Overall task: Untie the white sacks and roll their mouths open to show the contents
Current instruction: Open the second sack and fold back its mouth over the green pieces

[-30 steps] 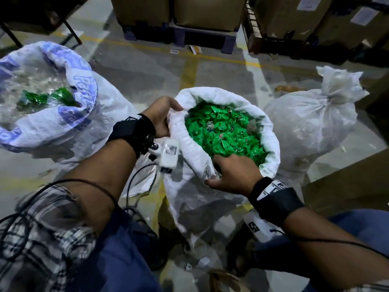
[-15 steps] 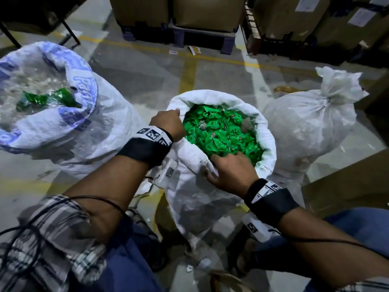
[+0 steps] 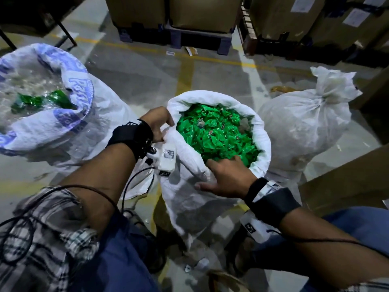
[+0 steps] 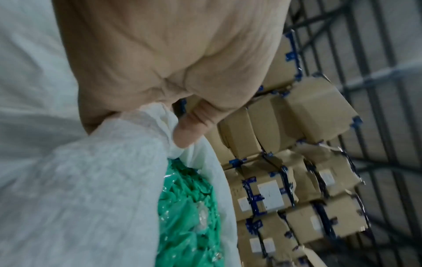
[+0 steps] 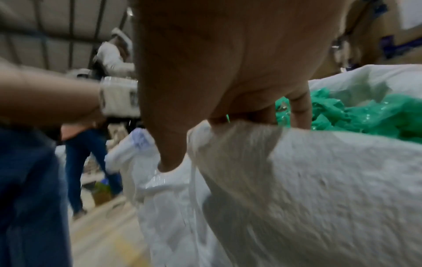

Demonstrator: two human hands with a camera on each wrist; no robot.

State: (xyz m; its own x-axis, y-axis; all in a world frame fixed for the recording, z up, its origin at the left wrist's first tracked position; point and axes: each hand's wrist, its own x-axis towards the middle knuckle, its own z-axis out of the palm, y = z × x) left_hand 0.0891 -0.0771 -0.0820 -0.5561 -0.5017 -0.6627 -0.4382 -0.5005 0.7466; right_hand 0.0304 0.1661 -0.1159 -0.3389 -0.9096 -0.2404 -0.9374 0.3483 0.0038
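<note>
A white sack (image 3: pixel 189 192) stands in front of me, its mouth rolled open over crumpled green wrappers (image 3: pixel 214 133). My left hand (image 3: pixel 157 125) grips the rolled rim at its left side, thumb (image 4: pixel 185 133) pressed on the fabric (image 4: pixel 114 162). My right hand (image 3: pixel 225 178) holds the near rim, fingers inside against the wrappers (image 5: pixel 365 112) and thumb (image 5: pixel 169 153) outside on the sack (image 5: pixel 297 180). To the left stands a blue-printed sack (image 3: pixel 69 114), rolled open. A third white sack (image 3: pixel 303 123) on the right is tied shut at its neck.
Stacked cardboard boxes on pallets (image 3: pixel 174 15) line the far side, also stacked boxes (image 4: pixel 297 162) in the left wrist view. A brown carton (image 3: pixel 347 178) sits close on the right. Another person's legs (image 5: pixel 91 162) stand beyond the sacks. Grey floor with yellow lines (image 3: pixel 185 74) lies between.
My left hand shifted along the left rim and took a fresh grip lower down. My right hand spread over the near rim, and the rolled mouth sits a little lower.
</note>
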